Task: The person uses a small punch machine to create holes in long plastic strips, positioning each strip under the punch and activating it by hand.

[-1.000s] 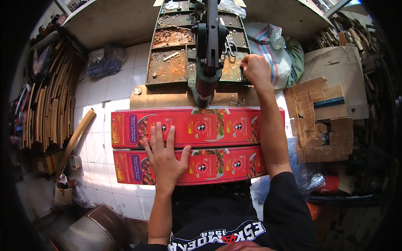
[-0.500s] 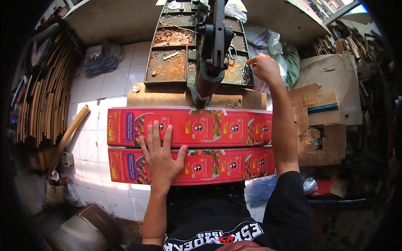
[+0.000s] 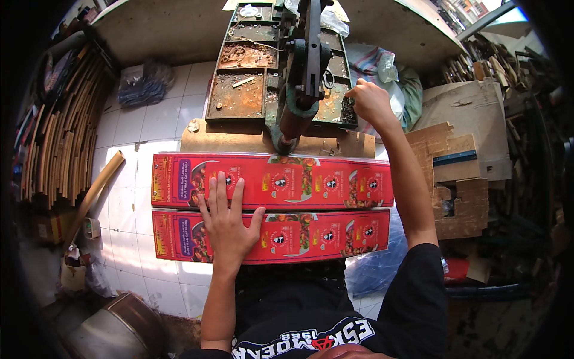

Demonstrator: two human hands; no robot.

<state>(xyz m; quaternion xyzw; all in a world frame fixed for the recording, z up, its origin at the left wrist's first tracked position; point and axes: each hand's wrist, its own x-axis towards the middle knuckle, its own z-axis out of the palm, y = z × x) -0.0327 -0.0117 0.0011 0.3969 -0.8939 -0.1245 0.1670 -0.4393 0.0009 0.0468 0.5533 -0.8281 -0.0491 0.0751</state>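
Two long red printed strips, apparently cardboard or plastic, lie side by side across the work surface, with a narrow dark gap between them. My left hand rests flat over both strips with its fingers spread. My right hand reaches to the right side of a compartmented metal tray, its fingers bent together at a heap of small dark pieces. Whether anything is between those fingertips is hidden. A green hand press with a tall dark lever stands between the strips and the tray.
Brown board lies under the press. Stacked cardboard sheets lean at the left, near a cardboard tube. Cut brown cardboard is piled at the right, beside a large sack. A metal container stands lower left.
My right hand has shifted slightly left and down, closer to the small dark pieces, and its index finger is less stretched out. My left hand stays on the strips.
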